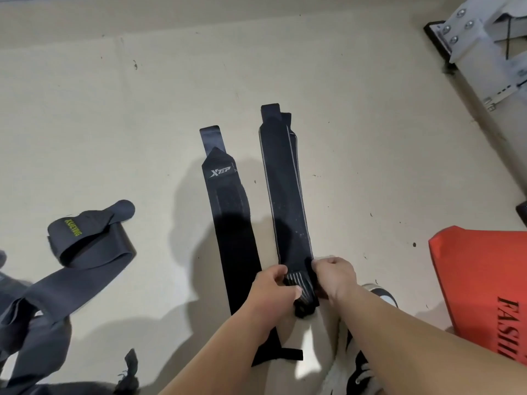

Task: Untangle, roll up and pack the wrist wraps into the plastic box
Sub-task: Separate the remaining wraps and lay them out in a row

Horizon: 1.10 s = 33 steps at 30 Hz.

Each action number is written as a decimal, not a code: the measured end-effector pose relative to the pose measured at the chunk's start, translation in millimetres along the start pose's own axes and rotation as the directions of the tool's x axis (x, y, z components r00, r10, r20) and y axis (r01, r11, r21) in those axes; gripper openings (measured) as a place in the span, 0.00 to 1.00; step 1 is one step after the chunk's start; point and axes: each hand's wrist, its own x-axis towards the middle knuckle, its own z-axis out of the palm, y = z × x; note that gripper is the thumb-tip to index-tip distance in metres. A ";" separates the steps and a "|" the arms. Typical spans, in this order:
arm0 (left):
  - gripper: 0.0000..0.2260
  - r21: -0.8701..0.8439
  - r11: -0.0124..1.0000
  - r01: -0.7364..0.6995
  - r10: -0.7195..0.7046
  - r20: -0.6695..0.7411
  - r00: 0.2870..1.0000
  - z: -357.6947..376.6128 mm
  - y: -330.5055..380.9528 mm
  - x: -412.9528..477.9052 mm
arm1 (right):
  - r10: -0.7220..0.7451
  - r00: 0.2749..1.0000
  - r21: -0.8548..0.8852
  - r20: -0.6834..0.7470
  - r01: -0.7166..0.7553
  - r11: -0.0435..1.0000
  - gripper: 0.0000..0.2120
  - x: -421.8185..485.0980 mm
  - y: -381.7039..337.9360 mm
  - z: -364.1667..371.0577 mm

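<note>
Two black wrist wraps lie stretched out side by side on the beige floor. The right wrap [285, 195] has grey edge lines, and its near end is curled into a small roll [299, 283]. My left hand [273, 289] grips the roll's left side and my right hand [333, 277] pinches its right side. The left wrap [231, 223] carries a white XTEP logo and lies flat, untouched. A grey wrap with yellow-green lettering [85, 238] lies loosely looped at the left, its tail running toward the lower left corner.
An orange-red container or lid with black lettering [482, 280] sits at the right edge. A white metal frame with bolts [479, 44] stands at the top right. My shoe [382, 292] shows under my right forearm. More dark fabric [28, 337] lies at the lower left.
</note>
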 end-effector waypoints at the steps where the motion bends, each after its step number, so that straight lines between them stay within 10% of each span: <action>1: 0.27 -0.020 1.000 0.015 -0.014 0.004 1.000 -2.1 -0.1 0.0 | 0.050 0.998 0.054 0.036 -0.051 0.997 0.04 -1.8 0.0 -0.3; 11: 0.21 -0.058 0.997 0.044 -0.045 -0.025 0.999 13.0 2.8 5.3 | 0.048 0.982 0.040 0.184 -0.057 0.998 0.09 -10.0 -8.7 0.3; 23: 0.24 0.249 0.967 -0.048 0.031 0.071 0.997 9.3 -9.0 3.6 | 0.008 1.000 -0.116 0.003 -0.008 0.993 0.05 -2.1 -8.1 11.7; 27: 0.17 0.398 0.909 -0.122 0.166 -0.080 0.983 -20.2 -16.4 -7.9 | -0.237 0.968 -0.586 -0.079 0.147 0.797 0.18 -30.8 -28.2 22.1; 33: 0.14 0.354 0.932 -0.083 0.194 -0.292 0.936 -100.4 -35.9 -45.4 | -0.448 0.842 -0.489 0.300 0.539 0.685 0.04 -102.8 -43.7 92.5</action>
